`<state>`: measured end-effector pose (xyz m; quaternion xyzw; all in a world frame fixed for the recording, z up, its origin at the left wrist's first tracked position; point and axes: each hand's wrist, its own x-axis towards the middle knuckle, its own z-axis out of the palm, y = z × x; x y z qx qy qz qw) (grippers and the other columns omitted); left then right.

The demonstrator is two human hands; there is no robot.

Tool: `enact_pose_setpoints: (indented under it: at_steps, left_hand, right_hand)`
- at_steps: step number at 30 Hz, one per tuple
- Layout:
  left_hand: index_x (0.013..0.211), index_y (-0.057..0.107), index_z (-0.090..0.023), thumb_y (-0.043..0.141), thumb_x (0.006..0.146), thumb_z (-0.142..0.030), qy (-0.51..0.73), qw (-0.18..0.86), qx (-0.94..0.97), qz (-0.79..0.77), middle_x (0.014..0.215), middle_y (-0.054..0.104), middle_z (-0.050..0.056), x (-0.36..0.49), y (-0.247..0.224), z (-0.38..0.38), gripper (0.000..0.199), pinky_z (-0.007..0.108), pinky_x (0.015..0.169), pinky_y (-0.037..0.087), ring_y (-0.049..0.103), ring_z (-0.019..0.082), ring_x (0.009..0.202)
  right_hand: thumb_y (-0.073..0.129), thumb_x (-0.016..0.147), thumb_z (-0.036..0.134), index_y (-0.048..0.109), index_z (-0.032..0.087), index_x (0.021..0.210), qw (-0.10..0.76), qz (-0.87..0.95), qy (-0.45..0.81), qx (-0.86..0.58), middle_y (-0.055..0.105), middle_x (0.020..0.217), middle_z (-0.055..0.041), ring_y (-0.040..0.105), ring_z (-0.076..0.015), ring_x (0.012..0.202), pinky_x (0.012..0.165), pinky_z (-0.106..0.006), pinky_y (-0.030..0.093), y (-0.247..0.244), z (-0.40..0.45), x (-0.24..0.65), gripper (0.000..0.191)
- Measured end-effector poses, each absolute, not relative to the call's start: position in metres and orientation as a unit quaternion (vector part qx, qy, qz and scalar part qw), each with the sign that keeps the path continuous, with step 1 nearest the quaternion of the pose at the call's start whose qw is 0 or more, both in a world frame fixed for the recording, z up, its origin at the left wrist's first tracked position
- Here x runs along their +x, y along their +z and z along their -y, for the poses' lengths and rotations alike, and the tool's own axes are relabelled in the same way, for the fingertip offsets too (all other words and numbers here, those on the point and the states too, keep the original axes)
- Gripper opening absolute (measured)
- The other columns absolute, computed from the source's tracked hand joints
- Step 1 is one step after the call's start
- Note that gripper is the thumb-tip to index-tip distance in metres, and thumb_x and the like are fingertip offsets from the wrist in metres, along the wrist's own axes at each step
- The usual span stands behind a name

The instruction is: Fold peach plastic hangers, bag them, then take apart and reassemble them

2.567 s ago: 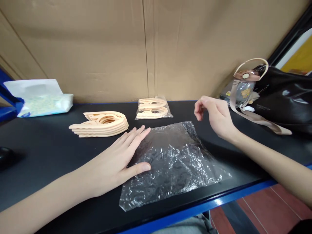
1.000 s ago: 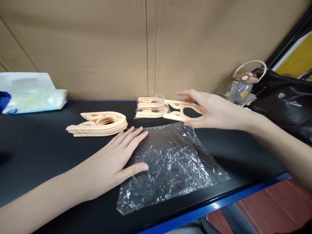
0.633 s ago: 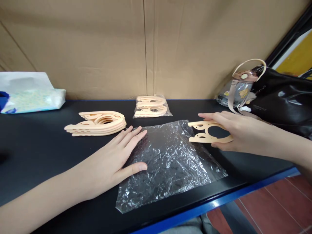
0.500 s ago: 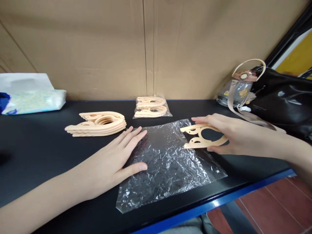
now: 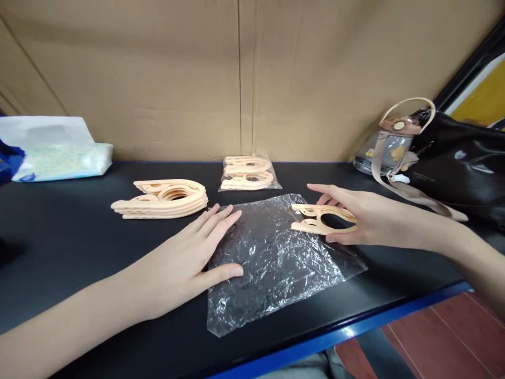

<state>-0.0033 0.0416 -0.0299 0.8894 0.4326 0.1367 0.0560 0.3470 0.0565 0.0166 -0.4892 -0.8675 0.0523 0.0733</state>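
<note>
A clear, crinkled plastic bag point(image 5: 276, 258) lies flat on the black table point(image 5: 59, 247). My left hand point(image 5: 185, 263) rests on its left edge with fingers spread. At the bag's upper right, my right hand point(image 5: 351, 210) has its thumb and fingers around a cream folding hanger point(image 5: 315, 226), which lies over the bag. A stack of several similar cream hangers point(image 5: 165, 202) sits left of the bag. Behind the bag, more cream hangers in a clear packet point(image 5: 248, 172) lie near the wall.
At the back left stands a tissue pack point(image 5: 63, 155). A clear bottle point(image 5: 389, 147) with a handle and strap stands at the back right beside a black bag point(image 5: 465, 158). Cardboard point(image 5: 177, 79) covers the back. The table has a blue front edge point(image 5: 347, 331).
My right hand and the hanger have moved slightly left and lower onto the bag. The bag's lower left corner has shifted right. My left hand stays on the bag.
</note>
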Motion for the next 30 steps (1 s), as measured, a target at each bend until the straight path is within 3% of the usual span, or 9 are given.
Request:
enact_pose_setpoints:
  at_steps: [10,15,22,30]
  left_hand:
    - [0.155,0.03,-0.025,0.038,0.091,-0.073,0.141,0.05,0.891,-0.429,0.162,0.03,0.007,-0.003,-0.03,-0.042,0.081,0.049,0.117,0.033,0.025,0.031,0.149]
    - [0.154,0.034,-0.027,0.039,0.09,-0.074,0.138,0.048,0.89,-0.431,0.162,0.029,0.004,-0.004,-0.032,-0.043,0.079,0.05,0.117,0.033,0.024,0.031,0.149]
    - [0.154,0.032,-0.029,0.043,0.089,-0.074,0.153,0.054,0.888,-0.43,0.161,0.031,0.006,-0.003,-0.035,-0.045,0.08,0.053,0.115,0.035,0.03,0.035,0.147]
    - [0.156,0.028,-0.028,0.041,0.089,-0.074,0.144,0.059,0.892,-0.425,0.163,0.028,0.004,-0.004,-0.034,-0.046,0.082,0.05,0.117,0.034,0.027,0.032,0.148]
  right_hand:
    - [0.062,0.088,0.049,0.04,0.022,0.149,0.106,0.916,0.031,-0.385,0.063,0.13,-0.0115,0.058,-0.0303,0.117,0.098,-0.05,0.045,0.009,-0.063,0.321,0.07]
    - [0.066,0.081,0.059,0.038,0.026,0.15,0.077,0.879,0.011,-0.471,0.063,0.13,-0.0106,0.061,-0.0322,0.113,0.091,-0.048,0.049,0.008,-0.061,0.342,0.082]
    - [0.066,0.083,0.043,0.035,0.028,0.15,0.096,0.884,0.081,-0.451,0.068,0.119,-0.0076,0.065,-0.0258,0.106,0.092,-0.044,0.049,0.006,-0.066,0.346,0.075]
    - [0.065,0.085,0.054,0.043,0.024,0.142,0.135,0.884,0.083,-0.439,0.07,0.111,-0.0068,0.064,-0.0251,0.099,0.092,-0.046,0.047,-0.003,-0.088,0.323,0.068]
